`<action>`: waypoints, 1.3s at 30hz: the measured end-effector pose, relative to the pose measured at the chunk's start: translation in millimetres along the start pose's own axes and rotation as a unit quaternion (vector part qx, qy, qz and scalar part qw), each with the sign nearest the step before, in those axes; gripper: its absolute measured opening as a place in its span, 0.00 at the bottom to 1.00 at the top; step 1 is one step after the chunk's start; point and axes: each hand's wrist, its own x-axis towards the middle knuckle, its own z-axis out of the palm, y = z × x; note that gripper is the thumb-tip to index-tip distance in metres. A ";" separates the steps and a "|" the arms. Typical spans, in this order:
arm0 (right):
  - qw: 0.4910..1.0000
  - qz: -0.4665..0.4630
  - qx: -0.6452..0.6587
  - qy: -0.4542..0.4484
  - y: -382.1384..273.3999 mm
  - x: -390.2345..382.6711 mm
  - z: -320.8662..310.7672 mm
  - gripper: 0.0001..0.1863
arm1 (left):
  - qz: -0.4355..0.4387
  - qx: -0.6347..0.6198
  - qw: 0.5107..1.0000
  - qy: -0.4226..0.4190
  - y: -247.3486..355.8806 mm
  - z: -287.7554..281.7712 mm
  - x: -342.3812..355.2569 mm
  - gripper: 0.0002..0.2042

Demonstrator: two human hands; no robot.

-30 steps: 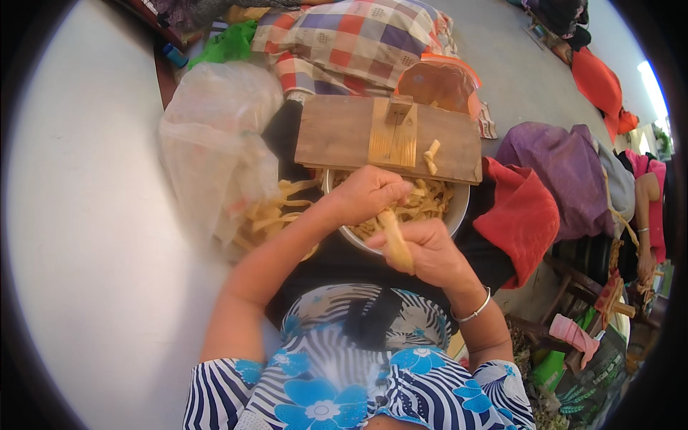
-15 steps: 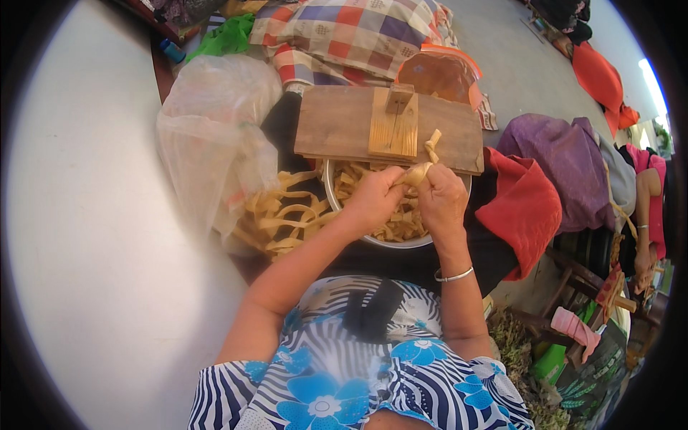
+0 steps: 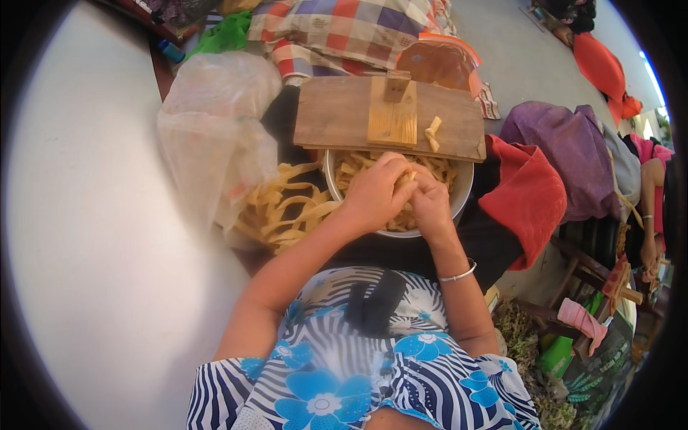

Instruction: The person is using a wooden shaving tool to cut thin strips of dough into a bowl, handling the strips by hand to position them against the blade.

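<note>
Over a white-rimmed bowl, my left hand and my right hand meet with fingers closed on a tan strip. Most of that strip is hidden by the fingers. Many short tan pieces fill the bowl beneath. One knotted piece lies on the wooden board across the bowl's far edge. To the left of the bowl, long loose strips spread in a tangled heap near my left forearm.
A small wooden block stands up from the board. Left of it sits a cloudy plastic bag; a checked cloth bundle lies beyond. Red cloth and purple cloth are at the right, where another person's arm shows.
My hands have drawn closer together and dropped a little nearer the bowl. The strip that showed between them is now mostly covered by fingers.
</note>
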 end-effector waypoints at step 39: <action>0.902 -0.205 -0.375 0.067 -21.7 96.9 -15.4 0.07 | -0.106 0.078 0.991 0.023 -82.1 -43.6 79.2 0.07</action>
